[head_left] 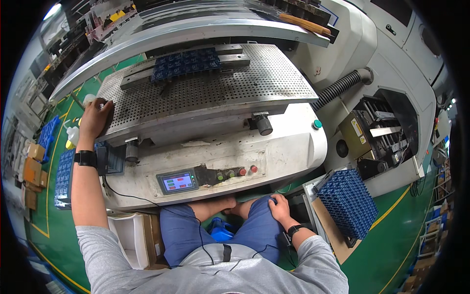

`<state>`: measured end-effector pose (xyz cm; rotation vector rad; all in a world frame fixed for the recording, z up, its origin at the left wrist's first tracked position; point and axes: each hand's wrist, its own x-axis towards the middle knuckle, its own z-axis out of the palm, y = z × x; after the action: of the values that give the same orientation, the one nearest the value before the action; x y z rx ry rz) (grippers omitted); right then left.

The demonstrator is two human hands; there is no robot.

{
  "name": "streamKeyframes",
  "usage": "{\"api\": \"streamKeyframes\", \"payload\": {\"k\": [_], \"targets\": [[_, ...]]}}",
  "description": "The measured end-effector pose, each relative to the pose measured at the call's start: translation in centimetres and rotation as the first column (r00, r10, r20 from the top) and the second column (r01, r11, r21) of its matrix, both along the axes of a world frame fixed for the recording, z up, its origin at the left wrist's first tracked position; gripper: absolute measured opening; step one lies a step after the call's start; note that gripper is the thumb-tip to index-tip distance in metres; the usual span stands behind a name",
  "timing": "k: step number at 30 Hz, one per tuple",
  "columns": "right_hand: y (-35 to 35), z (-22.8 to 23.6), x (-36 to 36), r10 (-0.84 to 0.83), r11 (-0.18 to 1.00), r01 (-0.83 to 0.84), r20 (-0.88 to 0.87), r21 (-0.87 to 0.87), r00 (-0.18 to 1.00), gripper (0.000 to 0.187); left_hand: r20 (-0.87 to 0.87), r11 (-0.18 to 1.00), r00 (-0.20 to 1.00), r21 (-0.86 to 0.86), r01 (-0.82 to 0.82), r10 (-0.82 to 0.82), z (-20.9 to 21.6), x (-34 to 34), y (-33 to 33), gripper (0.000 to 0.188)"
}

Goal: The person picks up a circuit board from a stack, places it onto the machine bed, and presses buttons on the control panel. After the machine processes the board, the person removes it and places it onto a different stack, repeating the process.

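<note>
My left hand [94, 119] reaches forward to the left edge of the perforated metal table [205, 100], its fingers bent and a little apart. Right beside those fingers shows a small whitish, see-through thing [89, 99]; whether the hand touches it I cannot tell. On the far part of the table, a dark blue panel of circuit boards [186, 63] lies across two metal bars [137, 78]. My right hand [280, 208] rests on my right knee, holding nothing, with its fingers laid over the blue shorts.
A control panel with a small screen [177, 182] and coloured buttons faces me below the table. Blue stacked boards [348, 203] stand at the right, near a ribbed hose [338, 90]. A metal rail [196, 32] crosses behind the table. A white bin [128, 240] sits at my left.
</note>
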<state>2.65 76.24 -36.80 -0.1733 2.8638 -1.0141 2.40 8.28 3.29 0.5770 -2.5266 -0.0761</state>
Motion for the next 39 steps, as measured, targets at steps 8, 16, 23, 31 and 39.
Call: {"api": "streamKeyframes", "payload": {"k": [8, 16, 23, 31, 39], "targets": [[0.1, -0.2, -0.1, 0.006, 1.000, -0.006, -0.010, 0.001, 1.000, 0.034, 0.003, 1.000, 1.000, -0.006, 0.004, -0.004, 0.1, 0.0, 0.1, 0.047], [-0.1, 0.0, -0.1, 0.007, 1.000, -0.007, -0.003, 0.005, 1.000, 0.034, 0.018, 1.000, 1.000, 0.005, 0.002, -0.002, 0.1, -0.1, -0.1, 0.047], [-0.1, 0.0, 0.0, 0.003, 1.000, -0.003, 0.010, 0.010, 1.000, 0.035, 0.016, 1.000, 1.000, 0.003, 0.005, -0.005, 0.0, -0.1, -0.3, 0.046], [-0.1, -0.2, -0.1, 0.003, 1.000, -0.003, -0.001, 0.016, 1.000, 0.034, 0.006, 1.000, 1.000, 0.021, -0.014, 0.014, 0.4, 0.1, 0.5, 0.046], [0.0, -0.2, -0.1, 0.009, 1.000, -0.009, -0.008, 0.003, 1.000, 0.034, -0.008, 1.000, 1.000, 0.013, 0.011, -0.011, 0.1, 0.0, 0.2, 0.046]]}}
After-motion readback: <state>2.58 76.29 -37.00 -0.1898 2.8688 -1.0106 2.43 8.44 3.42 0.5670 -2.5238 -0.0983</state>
